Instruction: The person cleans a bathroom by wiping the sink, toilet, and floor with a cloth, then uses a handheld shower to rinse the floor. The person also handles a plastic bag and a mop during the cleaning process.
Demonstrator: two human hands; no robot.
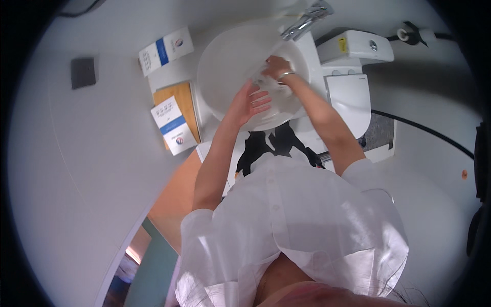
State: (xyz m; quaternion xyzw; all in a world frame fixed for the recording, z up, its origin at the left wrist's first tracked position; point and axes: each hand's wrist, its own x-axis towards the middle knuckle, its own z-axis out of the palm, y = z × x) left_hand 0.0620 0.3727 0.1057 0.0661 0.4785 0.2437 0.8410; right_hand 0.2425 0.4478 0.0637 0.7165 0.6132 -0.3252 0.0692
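A round white washbasin [226,50] lies in front of me, with both hands inside its rim. My left hand [251,101] is held palm up with its fingers spread and nothing in it. Just beyond it, my right hand [277,68] is bent at the wrist and wears a bracelet [287,74]. Its fingers are bent and blurred, and no object shows in them. From the chrome faucet [303,26] at the basin's far right, a blurred stream of water [264,63] seems to run down between my hands.
To the left stand two white boxes with blue bands, one farther off [178,43] and one nearer [174,126], the nearer lying on a wooden board [184,103]. A white toilet [347,99] is close on the right. A black hose [425,130] curves beyond it. A dark square plate [83,73] is on the left wall.
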